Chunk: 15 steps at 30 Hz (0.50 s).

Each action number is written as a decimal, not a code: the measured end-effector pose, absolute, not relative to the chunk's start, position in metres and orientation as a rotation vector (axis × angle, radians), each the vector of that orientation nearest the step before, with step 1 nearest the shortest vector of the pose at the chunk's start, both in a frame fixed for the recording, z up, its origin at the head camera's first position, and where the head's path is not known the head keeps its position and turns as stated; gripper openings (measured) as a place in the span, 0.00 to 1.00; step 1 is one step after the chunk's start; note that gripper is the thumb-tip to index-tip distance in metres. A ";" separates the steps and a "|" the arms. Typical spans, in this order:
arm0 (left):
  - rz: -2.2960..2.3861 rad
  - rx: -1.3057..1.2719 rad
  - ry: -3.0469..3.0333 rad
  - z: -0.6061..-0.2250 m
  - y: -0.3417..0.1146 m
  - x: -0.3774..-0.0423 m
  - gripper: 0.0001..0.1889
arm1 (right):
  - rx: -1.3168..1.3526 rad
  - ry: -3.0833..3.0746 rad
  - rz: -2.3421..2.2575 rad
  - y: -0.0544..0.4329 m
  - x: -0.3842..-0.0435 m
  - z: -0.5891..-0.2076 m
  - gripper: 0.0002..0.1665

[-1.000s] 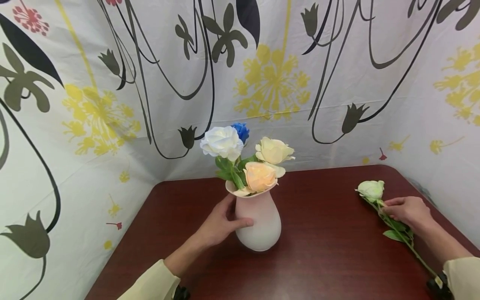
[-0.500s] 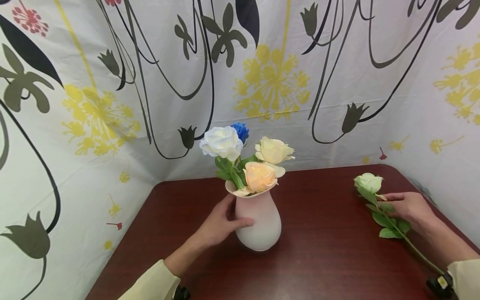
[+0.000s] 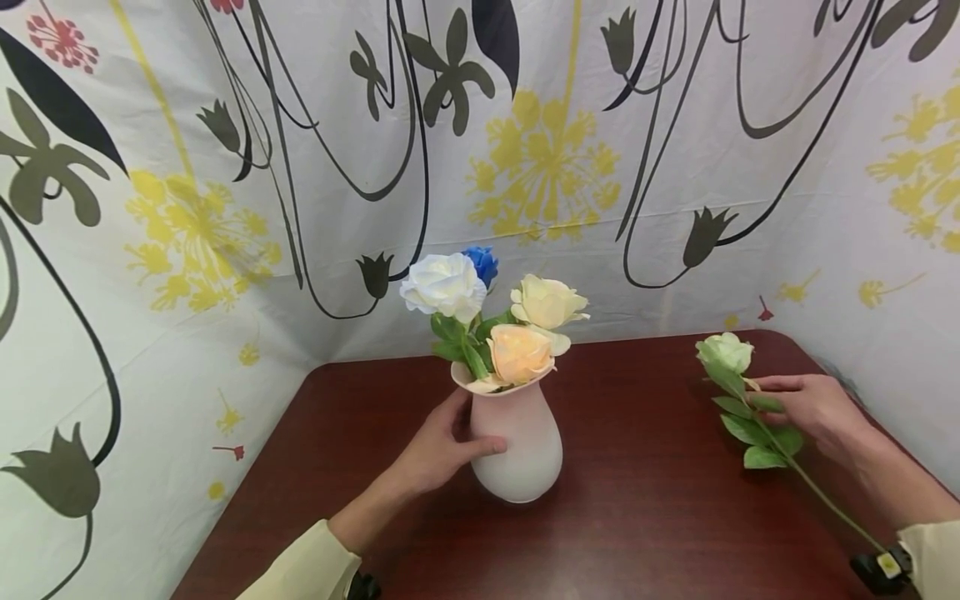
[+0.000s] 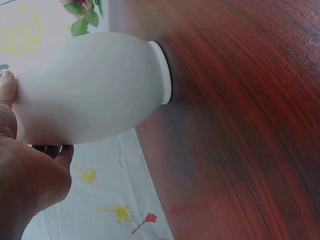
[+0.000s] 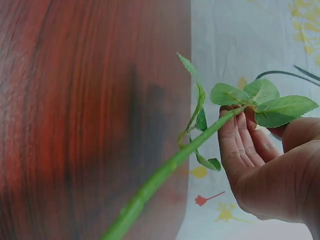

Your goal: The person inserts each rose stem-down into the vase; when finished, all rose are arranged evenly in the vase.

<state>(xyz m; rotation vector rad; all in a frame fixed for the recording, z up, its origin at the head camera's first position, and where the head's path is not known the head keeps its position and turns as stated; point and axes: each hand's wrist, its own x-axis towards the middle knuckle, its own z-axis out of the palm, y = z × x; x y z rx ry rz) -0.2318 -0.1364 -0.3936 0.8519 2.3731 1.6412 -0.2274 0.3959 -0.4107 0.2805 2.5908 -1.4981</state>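
Note:
A pinkish-white vase (image 3: 525, 450) stands upright at mid-table, holding a pale blue-white rose (image 3: 442, 285), a blue rose (image 3: 483, 265), a cream rose (image 3: 547, 302) and a peach rose (image 3: 519, 354). My left hand (image 3: 435, 450) grips its left side, thumb across the front; the other fingers are partly hidden behind it. The left wrist view shows the vase's foot (image 4: 162, 75) on the tabletop. At the right, my right hand (image 3: 821, 408) pinches a greenish-white rose (image 3: 726, 356) below its bloom. The rose's stem (image 5: 160, 175) slants back toward the wrist, its leaves beside the fingers.
The dark red wooden table (image 3: 660, 533) has rounded far corners. Behind it and along both sides hangs a white cloth (image 3: 652, 150) printed with yellow, grey and red flowers. A black strap device (image 3: 881, 571) sits at the right wrist.
My right hand has raised the greenish-white rose and shifted it slightly left, with its leaves now spread away from the hand. The left hand and vase stay put.

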 end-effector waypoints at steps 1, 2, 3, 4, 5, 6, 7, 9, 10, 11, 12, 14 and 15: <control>1.642 0.850 2.373 -0.394 -0.136 -0.232 0.43 | 0.269 2.606 -1.490 0.395 -0.227 -0.410 0.38; 1.641 0.848 2.374 -0.394 -0.136 -0.232 0.43 | 0.260 2.610 -1.496 0.394 -0.227 -0.409 0.37; 1.641 0.847 2.375 -0.394 -0.136 -0.232 0.43 | 0.246 2.616 -1.507 0.393 -0.226 -0.408 0.36; 1.642 0.845 2.375 -0.394 -0.137 -0.232 0.43 | 0.237 2.619 -1.525 0.392 -0.226 -0.408 0.35; 1.642 0.843 2.376 -0.394 -0.137 -0.232 0.43 | 0.226 2.626 -1.540 0.390 -0.226 -0.407 0.33; 1.642 0.843 2.376 -0.394 -0.137 -0.232 0.43 | 0.216 2.632 -1.559 0.389 -0.225 -0.406 0.31; 1.642 0.843 2.377 -0.394 -0.137 -0.232 0.43 | 0.206 2.632 -1.582 0.387 -0.225 -0.405 0.28; 1.642 0.843 2.378 -0.394 -0.136 -0.232 0.43 | 0.188 2.623 -1.646 0.384 -0.223 -0.402 0.19; 1.643 0.843 2.378 -0.394 -0.136 -0.232 0.43 | 0.184 2.623 -1.671 0.382 -0.222 -0.401 0.13; 1.643 0.842 2.378 -0.394 -0.136 -0.232 0.44 | 0.178 2.621 -1.696 0.380 -0.221 -0.399 0.07; 1.644 0.846 2.377 -0.394 -0.136 -0.232 0.44 | 0.173 2.612 -1.731 0.378 -0.220 -0.397 0.05; 1.644 0.850 2.376 -0.394 -0.136 -0.232 0.43 | 0.158 2.598 -1.797 0.373 -0.219 -0.393 0.13; 1.645 0.854 2.376 -0.395 -0.137 -0.233 0.44 | 0.149 2.596 -1.825 0.371 -0.218 -0.392 0.16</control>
